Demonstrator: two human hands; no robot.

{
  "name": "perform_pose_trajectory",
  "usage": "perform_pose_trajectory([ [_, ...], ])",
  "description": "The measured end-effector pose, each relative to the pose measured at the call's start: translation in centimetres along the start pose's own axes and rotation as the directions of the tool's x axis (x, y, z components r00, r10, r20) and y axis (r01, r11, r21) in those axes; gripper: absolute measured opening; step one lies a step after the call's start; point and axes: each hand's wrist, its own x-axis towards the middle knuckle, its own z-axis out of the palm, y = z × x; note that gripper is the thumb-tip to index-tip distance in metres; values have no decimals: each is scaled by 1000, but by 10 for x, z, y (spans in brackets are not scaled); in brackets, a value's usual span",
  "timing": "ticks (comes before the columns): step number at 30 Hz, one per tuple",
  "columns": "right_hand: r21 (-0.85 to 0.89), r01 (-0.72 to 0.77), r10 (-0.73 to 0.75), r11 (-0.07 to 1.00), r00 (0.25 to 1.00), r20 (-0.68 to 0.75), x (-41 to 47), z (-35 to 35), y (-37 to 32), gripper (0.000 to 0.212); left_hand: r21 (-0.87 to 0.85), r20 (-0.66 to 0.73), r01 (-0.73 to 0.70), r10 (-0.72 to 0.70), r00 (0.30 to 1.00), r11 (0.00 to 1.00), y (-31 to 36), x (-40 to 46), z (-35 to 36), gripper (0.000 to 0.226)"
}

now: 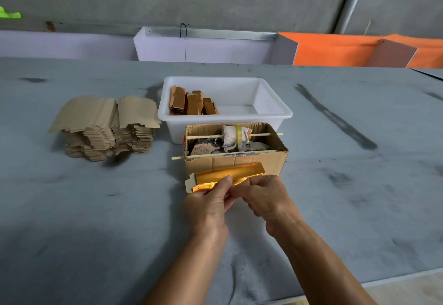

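a: what sits mid-way on the table (96, 209)?
b: an open box (275, 161), and right behind it, touching, a tub (285, 114).
a: anything in the tub?
b: folded sleeves (191, 104), standing packed at its left end.
a: and the box?
b: two sticks lie across its top: a back stick (203, 136) and a front stick (178, 157). a wrapped bundle (233, 137) sits on the back stick, with lumps beneath.
a: left of all that?
b: a stack of flat blanks (105, 127), apart from the tub.
a: and nearest?
b: a flat sleeve (230, 175) just before the box's front wall, held between the left hand (211, 204) and the right hand (268, 199), side by side.
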Motion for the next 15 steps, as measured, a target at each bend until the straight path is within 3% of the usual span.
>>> perform_pose_trajectory([
  [8, 135, 19, -14, 991, 999, -32, -2, 2, 8, 17, -27, -9, 59, -59, 998, 998, 4, -3, 4, 22],
  [15, 92, 148, -143, 985, 988, -65, -5, 3, 16, 24, -1, -28, 73, -73, 997, 997, 9, -5, 6, 17],
])
